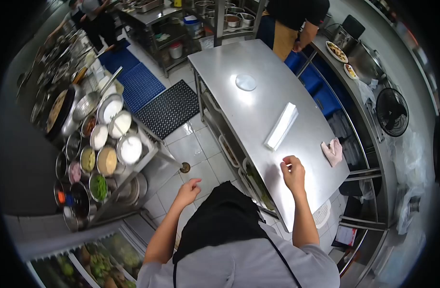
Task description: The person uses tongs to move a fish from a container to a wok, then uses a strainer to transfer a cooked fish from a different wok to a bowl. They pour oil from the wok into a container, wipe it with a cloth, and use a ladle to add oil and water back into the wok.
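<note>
My right hand hovers over the near part of the steel table, its fingers bent but apart from the thumb, with nothing seen in them. Just beyond it lies a long white box, like a cling-film box. A crumpled pale pink cloth rests to its right, near the table's edge. Farther up the table is a round, whitish translucent disc, perhaps a lid. Left of the table, over the floor, my left hand hangs with its fingers loosely bent and no object visible in it.
On the left counter, several metal pots hold powders, chopped greens and sauces, with a ladle above. A black mat covers floor tiles. A person in an apron stands at the table's far end; a fan is at right.
</note>
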{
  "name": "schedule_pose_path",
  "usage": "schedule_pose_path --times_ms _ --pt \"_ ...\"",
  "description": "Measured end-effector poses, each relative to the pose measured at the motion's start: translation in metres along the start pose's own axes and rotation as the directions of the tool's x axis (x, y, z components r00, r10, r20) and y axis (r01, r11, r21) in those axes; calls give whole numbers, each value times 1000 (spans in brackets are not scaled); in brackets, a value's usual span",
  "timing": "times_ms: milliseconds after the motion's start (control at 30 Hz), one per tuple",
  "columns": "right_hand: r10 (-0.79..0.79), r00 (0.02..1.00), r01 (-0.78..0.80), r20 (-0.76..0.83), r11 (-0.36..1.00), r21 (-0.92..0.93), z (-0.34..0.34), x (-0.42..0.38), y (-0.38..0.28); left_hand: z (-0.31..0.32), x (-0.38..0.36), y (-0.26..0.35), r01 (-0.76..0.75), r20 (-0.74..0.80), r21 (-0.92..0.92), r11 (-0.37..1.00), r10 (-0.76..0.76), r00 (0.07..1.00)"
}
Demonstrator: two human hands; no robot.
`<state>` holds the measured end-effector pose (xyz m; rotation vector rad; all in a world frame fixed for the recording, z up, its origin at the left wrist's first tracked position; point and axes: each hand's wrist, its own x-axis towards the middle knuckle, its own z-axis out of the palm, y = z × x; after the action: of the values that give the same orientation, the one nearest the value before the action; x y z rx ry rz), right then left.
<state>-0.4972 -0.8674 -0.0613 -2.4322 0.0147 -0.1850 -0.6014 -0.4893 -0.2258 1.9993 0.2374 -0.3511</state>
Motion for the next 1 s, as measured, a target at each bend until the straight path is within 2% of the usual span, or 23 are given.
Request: schedule_pose_path --times_ms 100,167,267,300,333,367,400,500,633,667,700,767,800,900,967,1000 --pt "125 986 -125 -113 992 6 2 17 9 -20 77 51 -35 96 71 997 28 995" --pt "183 974 -172 -136 981 86 7 36 11 -25 126 56 -48 106 118 992 36 994" --pt "135 956 -138 -261 990 9 23 75 18 -43 194 69 -16 51 270 963 2 999" --pt "144 958 -140 -247 990 33 22 86 7 -47 204 68 14 41 331 943 -29 999" --pt "145 958 -135 -247 989 57 22 100 -6 -55 218 70 95 31 351 931 -113 993" --pt "144 957 -127 -253 989 82 22 117 -14 -62 233 69 113 10 366 924 -125 992" --pt "65 961 -45 -268 996 82 24 131 -15 -70 247 65 129 -11 379 916 -134 991" --pt "28 969 2 -245 993 119 18 166 -39 -102 283 63 206 -113 407 890 -175 978" --pt "-141 958 179 -252 975 135 3 201 -63 -135 308 63 336 -195 449 828 -276 941" --pt "-95 957 145 -273 975 169 1 206 -63 -141 321 55 361 -210 485 797 -295 932" --pt "-119 934 184 -336 969 168 -2 211 -66 -149 332 54 361 -221 481 799 -288 932" --pt "-124 913 151 -388 988 42 -11 213 -43 -162 354 54 359 -234 469 807 -278 932" --pt "-81 898 131 -433 987 88 -14 215 -39 -168 367 53 313 -279 484 817 -195 940" --pt "8 868 73 -496 987 144 -26 222 -30 -198 399 93 279 -153 466 840 -234 960" --pt "-25 891 99 -453 985 139 -32 232 -33 -224 433 109 272 -14 343 899 -285 958" --pt "11 925 89 -380 965 245 -30 239 -45 -240 448 120 275 34 275 921 -295 955"
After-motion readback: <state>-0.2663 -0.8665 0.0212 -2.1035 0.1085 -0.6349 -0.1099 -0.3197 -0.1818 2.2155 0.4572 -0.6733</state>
